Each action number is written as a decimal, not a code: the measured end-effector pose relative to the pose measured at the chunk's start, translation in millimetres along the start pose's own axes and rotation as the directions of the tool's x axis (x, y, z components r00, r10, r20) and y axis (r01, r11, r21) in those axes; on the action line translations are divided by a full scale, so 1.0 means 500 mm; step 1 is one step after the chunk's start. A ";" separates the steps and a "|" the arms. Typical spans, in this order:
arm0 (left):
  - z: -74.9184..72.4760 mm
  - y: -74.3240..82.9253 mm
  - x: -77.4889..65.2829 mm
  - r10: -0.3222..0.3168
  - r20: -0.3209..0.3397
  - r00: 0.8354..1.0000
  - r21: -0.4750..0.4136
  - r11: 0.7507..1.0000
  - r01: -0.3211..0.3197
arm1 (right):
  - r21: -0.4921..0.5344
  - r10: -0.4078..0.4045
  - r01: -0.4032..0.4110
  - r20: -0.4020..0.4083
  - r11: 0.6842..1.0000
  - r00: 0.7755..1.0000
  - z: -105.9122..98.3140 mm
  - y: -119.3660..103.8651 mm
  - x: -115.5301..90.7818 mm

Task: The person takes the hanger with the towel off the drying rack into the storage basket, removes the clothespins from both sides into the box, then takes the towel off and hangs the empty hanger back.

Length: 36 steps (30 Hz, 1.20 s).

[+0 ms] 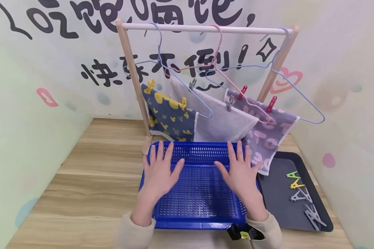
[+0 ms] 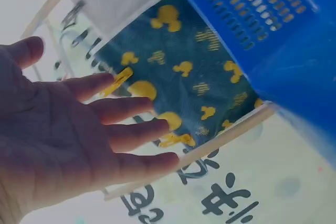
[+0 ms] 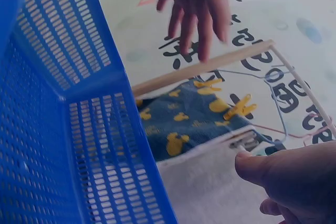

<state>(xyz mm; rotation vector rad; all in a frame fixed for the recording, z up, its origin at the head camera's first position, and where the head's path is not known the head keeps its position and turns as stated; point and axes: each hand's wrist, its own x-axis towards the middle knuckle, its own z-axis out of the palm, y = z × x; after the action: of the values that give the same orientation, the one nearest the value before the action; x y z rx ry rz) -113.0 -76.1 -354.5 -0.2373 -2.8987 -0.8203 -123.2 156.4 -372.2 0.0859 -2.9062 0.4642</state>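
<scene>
Above the blue plastic basket [image 1: 199,224] my left hand [image 1: 159,173] is held palm down with fingers spread. My right hand [image 1: 241,174] mirrors it over the basket's right side, fingers straight and apart. Neither holds anything. Behind the basket hang three small cloths: a dark blue one with yellow shapes [image 1: 171,117], a white one [image 1: 218,114] and a purple one with pink letters [image 1: 265,135]. Yellow clothespins [image 1: 183,103], grey clothespins [image 1: 229,103] and red clothespins [image 1: 272,104] clip them to a blue hanger [image 1: 190,89], a pink hanger [image 1: 237,90] and another blue hanger [image 1: 302,95].
The hangers hang from the white rod [image 1: 205,29] of a wooden rack [image 1: 134,76] at the back of the wood-grain table [image 1: 90,193]. A dark tray [image 1: 277,207] with several loose clothespins [image 1: 296,184] lies at the right. A printed wall covering [image 1: 65,86] encloses the table.
</scene>
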 end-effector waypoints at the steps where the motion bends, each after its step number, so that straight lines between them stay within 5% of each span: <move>1: -0.008 -0.004 -0.002 -0.008 0.011 1.000 -0.013 1.000 0.008 | 0.004 0.006 -0.006 0.001 1.000 1.000 -0.004 0.004 0.001; 8: -0.044 -0.029 -0.004 -0.035 0.030 0.999 -0.077 0.996 0.037 | 0.014 0.044 -0.044 -0.020 0.999 0.999 -0.031 0.044 0.005; 19: -0.055 -0.095 0.000 -0.088 0.107 0.990 -0.126 0.987 0.101 | 0.020 0.116 -0.116 -0.028 0.993 0.993 -0.077 0.108 0.016; 31: -0.006 -0.179 -0.018 -0.122 0.135 0.983 -0.168 0.975 0.144 | 0.049 0.154 -0.151 -0.075 0.987 0.985 -0.113 0.155 0.021; 36: 0.012 -0.200 -0.018 -0.082 0.098 0.992 -0.280 0.954 0.107 | 0.117 0.091 -0.064 -0.234 0.991 0.968 -0.116 0.168 0.028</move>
<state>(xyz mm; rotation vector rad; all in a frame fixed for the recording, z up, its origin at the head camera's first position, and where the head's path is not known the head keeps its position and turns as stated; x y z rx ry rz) -122.9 -158.0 -412.1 -0.1630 -2.8789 -1.2774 -133.7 254.0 -340.5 -0.0647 -2.6541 0.6010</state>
